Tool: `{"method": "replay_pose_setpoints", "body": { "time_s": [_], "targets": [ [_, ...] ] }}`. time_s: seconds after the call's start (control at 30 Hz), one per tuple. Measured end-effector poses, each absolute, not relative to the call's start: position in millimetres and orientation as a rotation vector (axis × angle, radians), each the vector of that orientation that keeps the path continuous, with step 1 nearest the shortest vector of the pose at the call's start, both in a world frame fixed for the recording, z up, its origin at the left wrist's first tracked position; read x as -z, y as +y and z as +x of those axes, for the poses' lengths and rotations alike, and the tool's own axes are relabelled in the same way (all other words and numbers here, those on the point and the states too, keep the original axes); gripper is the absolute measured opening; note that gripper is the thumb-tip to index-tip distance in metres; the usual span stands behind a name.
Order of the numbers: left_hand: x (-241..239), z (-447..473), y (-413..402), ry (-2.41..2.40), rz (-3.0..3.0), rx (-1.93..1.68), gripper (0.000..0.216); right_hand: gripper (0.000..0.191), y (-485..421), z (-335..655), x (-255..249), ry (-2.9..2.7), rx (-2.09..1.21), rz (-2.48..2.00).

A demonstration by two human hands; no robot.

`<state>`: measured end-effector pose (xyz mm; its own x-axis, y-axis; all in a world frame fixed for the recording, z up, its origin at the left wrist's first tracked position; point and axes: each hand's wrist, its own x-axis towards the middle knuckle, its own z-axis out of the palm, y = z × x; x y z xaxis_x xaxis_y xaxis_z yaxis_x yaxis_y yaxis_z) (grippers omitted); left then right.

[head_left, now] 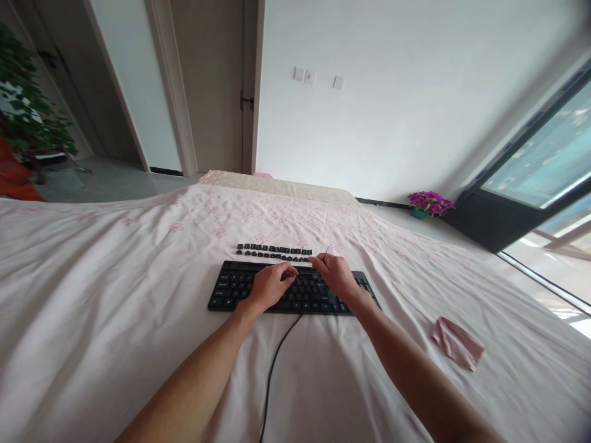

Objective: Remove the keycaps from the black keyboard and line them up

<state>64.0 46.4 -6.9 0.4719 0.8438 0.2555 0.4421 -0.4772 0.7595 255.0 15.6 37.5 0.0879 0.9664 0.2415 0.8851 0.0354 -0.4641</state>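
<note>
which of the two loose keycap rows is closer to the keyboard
The lower row in the picture, just past the keyboard; the upper row lies farther out.

Your left hand (pixel 270 287) and your right hand (pixel 338 274) are both bare, with bare wrists (pixel 245 307) just behind them. Farther behind the hands, your left forearm (pixel 196 372) and right forearm (pixel 410 366) are also uncovered, slim near the wrists and gradually thicker behind. Your fingernails are too small to tell.
</note>
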Motion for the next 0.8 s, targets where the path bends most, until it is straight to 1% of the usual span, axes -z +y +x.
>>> {"method": "replay_pose_setpoints", "body": {
  "time_s": [0.13, 0.23, 0.4, 0.53, 0.63, 0.8],
  "targets": [
    [8.1, 63.3, 46.1, 1.054, 2.114, -0.848, 0.015, 0.046, 25.7, 253.7, -37.6, -1.777, -0.272, -1.925],
    [8.2, 62.6, 45.0, 1.063, 2.121, -0.845, 0.015, 0.047, 16.3, 253.8, -31.7, -1.714, -0.293, -1.907],
    [7.9, 62.0, 44.2, 1.076, 2.158, -0.841, 0.015, 0.05, 1.3, 253.1, -25.6, -1.607, -0.257, -1.879],
    [8.7, 61.7, 44.3, 1.065, 2.174, -0.857, 0.015, 0.047, 22.1, 253.1, -34.9, -1.709, -0.257, -1.916],
    [9.1, 61.3, 44.0, 1.071, 2.171, -0.859, 0.015, 0.051, 35.5, 256.4, -37.0, -1.672, -0.329, -1.988],
    [10.7, 61.7, 45.1, 1.057, 2.179, -0.868, 0.015, 0.057, 21.8, 259.6, -23.0, -1.563, -0.205, -1.893]
  ]
}}
